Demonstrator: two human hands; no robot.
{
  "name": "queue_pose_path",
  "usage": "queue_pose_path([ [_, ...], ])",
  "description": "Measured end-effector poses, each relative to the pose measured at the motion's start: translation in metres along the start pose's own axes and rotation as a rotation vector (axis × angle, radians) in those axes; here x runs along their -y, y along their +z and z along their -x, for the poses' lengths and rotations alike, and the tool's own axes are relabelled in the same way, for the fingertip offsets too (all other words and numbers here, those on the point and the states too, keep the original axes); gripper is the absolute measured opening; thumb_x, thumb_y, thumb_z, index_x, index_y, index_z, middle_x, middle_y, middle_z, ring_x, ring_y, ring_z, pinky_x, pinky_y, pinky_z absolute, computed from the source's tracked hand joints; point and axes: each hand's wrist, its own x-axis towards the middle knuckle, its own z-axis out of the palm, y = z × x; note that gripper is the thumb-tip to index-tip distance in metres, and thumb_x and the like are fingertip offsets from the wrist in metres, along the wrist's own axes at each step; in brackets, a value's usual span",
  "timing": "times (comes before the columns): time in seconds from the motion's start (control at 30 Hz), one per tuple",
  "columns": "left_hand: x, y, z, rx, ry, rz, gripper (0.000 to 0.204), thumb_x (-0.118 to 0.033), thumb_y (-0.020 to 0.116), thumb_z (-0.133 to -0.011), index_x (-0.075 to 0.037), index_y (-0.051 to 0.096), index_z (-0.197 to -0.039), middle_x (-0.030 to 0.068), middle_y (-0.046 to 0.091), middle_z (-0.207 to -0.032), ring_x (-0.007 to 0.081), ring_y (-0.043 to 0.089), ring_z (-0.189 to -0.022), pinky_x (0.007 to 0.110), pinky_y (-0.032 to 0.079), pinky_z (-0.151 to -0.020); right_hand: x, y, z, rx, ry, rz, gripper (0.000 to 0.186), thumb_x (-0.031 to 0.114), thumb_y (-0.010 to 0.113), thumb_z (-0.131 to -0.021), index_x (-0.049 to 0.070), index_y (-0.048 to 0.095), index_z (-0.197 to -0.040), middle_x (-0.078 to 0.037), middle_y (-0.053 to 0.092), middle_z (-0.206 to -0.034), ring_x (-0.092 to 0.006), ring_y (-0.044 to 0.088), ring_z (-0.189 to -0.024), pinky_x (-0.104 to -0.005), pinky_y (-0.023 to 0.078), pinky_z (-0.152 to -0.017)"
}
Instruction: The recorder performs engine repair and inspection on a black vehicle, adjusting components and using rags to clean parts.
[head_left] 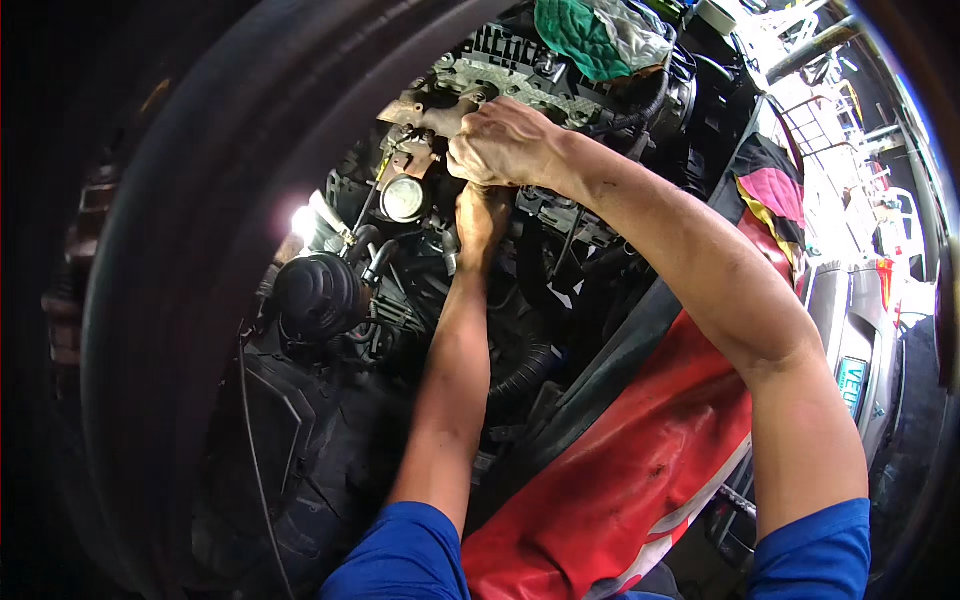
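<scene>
Crowded engine bay under a raised hood: the right hand is clenched on a metal part (still mounted) atop the engine, and the left hand just below curls around something hidden. Work looks midway; a green rag lies behind.

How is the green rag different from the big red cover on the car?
The green rag is small and crumpled, lying on top of the engine; the red cover is big and spread smooth over the car's edge. The rag is plain green; the cover shows white stripes. Both are soft and draped.
</scene>
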Motion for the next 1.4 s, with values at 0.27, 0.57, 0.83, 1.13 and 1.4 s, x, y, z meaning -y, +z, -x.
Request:
queue_pose_path([
  [0.27,0.040,0.023,-0.010,-0.161,-0.011,0.572,0.033,-0.029,0.062,-0.088,0.003,0.062,-0.090,0.0130,0.068,-0.078,0.0288,0.061,-0.063,0.042,0.049,-0.064,0.012,0.036,-0.094,0.222,0.076,0.260,0.014,0.024,0.070,-0.082,0.014,0.070,-0.092,-0.002,0.068,-0.088,-0.0171,0.064,-0.080,-0.0330,0.055,-0.074],
  [0.57,0.008,0.009,-0.007,-0.039,-0.020,0.152,0.026,-0.021,0.069,-0.082,0.002,0.066,-0.093,0.0214,0.070,-0.084,0.0346,0.070,-0.078,0.041,0.052,-0.068,-0.001,0.029,-0.030,0.134,-0.246,0.664,0.022,0.021,0.063,-0.081,0.014,0.058,-0.102,0.000,0.057,-0.101,-0.0182,0.061,-0.095,-0.0349,0.055,-0.078],
  [0.83,0.000,0.008,0.003,-0.045,0.032,0.097,0.016,-0.003,0.055,-0.081,0.004,0.066,-0.090,0.0181,0.071,-0.084,0.0273,0.069,-0.079,0.037,0.051,-0.073,0.005,0.023,0.000,-0.077,0.027,-0.065,0.018,0.025,0.064,-0.079,0.015,0.058,-0.094,-0.002,0.059,-0.081,-0.0210,0.066,-0.083,-0.0355,0.053,-0.068],
  [1.13,0.018,0.008,0.002,0.002,0.065,0.069,0.022,-0.018,0.067,-0.078,0.000,0.066,-0.090,0.0209,0.069,-0.084,0.0377,0.068,-0.082,0.044,0.053,-0.072,0.006,0.024,0.014,-0.010,0.154,-0.072,0.022,0.033,0.064,-0.087,0.017,0.054,-0.098,-0.004,0.062,-0.082,-0.0210,0.064,-0.079,-0.0415,0.050,-0.072],
  [1.4,0.013,0.003,-0.004,0.109,-0.201,0.050,0.040,-0.030,0.068,-0.083,0.004,0.062,-0.103,0.0241,0.069,-0.092,0.0369,0.069,-0.088,0.044,0.053,-0.074,-0.001,-0.018,0.013,0.104,0.119,-0.297,0.040,0.031,0.063,-0.090,0.008,0.058,-0.122,-0.015,0.068,-0.087,-0.0291,0.067,-0.088,-0.0411,0.054,-0.082],
])
